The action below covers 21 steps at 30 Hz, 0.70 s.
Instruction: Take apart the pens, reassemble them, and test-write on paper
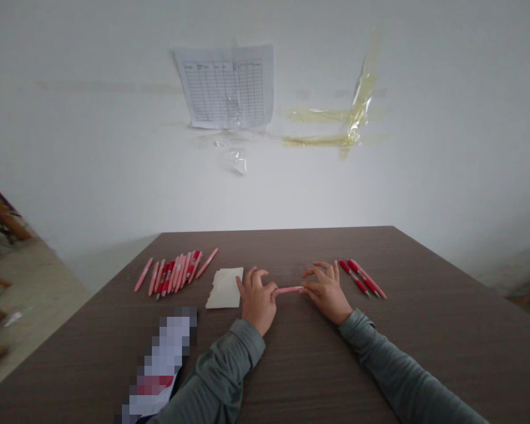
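Observation:
A pink pen (288,290) lies level between my two hands, a little above or on the tabletop; which of the two I cannot tell. My left hand (258,299) pinches its left end, with the other fingers raised. At the right end, my right hand (325,292) pinches it between thumb and fingertip, its remaining fingers spread upward. Left of my left hand is a torn piece of white paper (225,288). Just right of my right hand lies a small group of red and pink pens (363,278), side by side and slanting.
A row of several pink and red pens (175,274) lies at the table's left. Nearer me is a blurred-out white and red object (159,365) beside my left forearm. The brown table (300,365) meets a wall with a taped printed sheet (225,88) and yellowish tape (322,141).

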Available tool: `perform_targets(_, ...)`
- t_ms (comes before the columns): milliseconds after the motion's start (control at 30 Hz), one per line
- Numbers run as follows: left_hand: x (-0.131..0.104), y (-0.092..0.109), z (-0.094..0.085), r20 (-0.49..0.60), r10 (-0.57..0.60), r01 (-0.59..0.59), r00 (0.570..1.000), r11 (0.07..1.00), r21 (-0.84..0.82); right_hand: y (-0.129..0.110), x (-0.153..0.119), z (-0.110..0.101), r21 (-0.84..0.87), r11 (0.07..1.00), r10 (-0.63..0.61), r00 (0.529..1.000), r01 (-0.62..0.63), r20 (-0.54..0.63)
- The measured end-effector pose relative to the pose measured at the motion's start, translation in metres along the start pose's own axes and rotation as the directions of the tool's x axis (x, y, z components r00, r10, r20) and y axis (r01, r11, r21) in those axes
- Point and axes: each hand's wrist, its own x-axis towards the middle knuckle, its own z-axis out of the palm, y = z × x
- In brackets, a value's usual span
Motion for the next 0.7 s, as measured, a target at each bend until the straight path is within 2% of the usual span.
perform_targets(200, -0.0007, 0.0, 0.0026, 0.002, 0.012, -0.012, 1.0, 1.0, 0.01, 0.0016, 0.0006, 0.0014, -0.014, 1.0, 0.013, 1.0, -0.013, 0.005)
perform_targets(467, -0.0006, -0.0034, 0.0025, -0.008, 0.038, -0.039, 0.999, 0.997, -0.074, 0.0064, -0.0001, 0.0002, 0.005, 1.0, 0.022, 1.0, -0.022, 0.001)
perform_targets(700, -0.0014, -0.0007, -0.0002, -0.02, 0.022, -0.023, 1.0, 0.999, -0.042, 0.005, 0.0002, 0.0002, 0.012, 1.0, 0.013, 1.0, -0.013, -0.007)
